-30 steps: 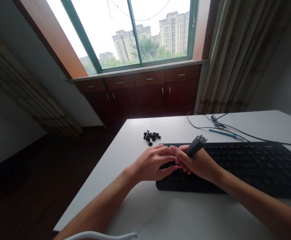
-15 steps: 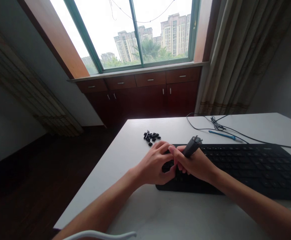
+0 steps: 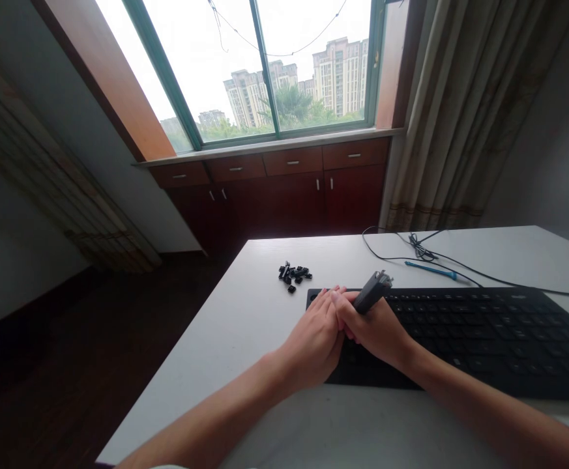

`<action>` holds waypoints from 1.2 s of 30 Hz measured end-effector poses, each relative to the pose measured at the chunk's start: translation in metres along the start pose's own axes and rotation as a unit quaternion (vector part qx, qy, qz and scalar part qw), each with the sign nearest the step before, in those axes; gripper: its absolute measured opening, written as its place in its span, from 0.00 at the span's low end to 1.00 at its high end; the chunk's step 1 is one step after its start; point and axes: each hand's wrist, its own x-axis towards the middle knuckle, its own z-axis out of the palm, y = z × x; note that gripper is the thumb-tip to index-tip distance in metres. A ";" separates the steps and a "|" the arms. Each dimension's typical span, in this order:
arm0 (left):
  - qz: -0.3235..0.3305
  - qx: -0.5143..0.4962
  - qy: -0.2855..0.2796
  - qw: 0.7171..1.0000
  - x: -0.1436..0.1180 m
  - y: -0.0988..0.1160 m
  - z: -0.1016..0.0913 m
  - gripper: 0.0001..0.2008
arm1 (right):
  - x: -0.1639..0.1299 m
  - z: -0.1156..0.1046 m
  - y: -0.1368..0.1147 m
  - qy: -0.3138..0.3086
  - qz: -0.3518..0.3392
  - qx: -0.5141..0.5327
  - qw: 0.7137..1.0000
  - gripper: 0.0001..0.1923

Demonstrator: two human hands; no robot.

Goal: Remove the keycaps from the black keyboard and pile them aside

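Over the left end of a black keyboard (image 3: 465, 339), my two hands meet. In my right hand (image 3: 375, 332) is a dark grey keycap puller (image 3: 372, 292), slanted, with metal prongs at its upper end; its lower end is hidden by my fingers. My left hand (image 3: 316, 332) presses against the right fingertips, its fingers held together and bent over. Whatever lies between the fingers is out of sight. Several loose black keycaps (image 3: 294, 273) lie in a small pile on the white table (image 3: 235, 312), beyond my left hand.
A blue slim tool (image 3: 431, 270) rests behind the keyboard. Near it runs a black cable (image 3: 423, 251), partly bundled, towards the right. Dark red cabinets (image 3: 274, 202) stand under the window, past the table's far edge.
My left hand has left its arched pose over the keyboard's left end and closed in against my right fingers. The keyboard's upper left corner now shows. The view has tilted slightly.
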 end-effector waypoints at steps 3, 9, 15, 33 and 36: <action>0.007 0.009 -0.008 1.000 -0.001 0.000 0.001 0.28 | -0.002 0.000 -0.002 0.008 -0.012 0.004 1.000 0.24; 0.019 0.035 -0.034 0.999 -0.001 0.000 0.000 0.26 | -0.002 0.001 -0.002 0.019 -0.005 0.013 1.000 0.24; 0.015 0.002 -0.003 1.000 0.001 0.004 -0.003 0.25 | -0.002 -0.001 -0.004 0.071 0.001 0.052 0.996 0.24; 0.100 0.090 -0.040 0.990 -0.002 -0.032 -0.053 0.17 | -0.002 -0.009 -0.004 0.123 0.028 0.111 0.986 0.27; 0.122 0.086 -0.056 0.987 -0.002 -0.034 -0.056 0.13 | -0.002 -0.009 -0.003 0.119 0.032 0.109 0.986 0.27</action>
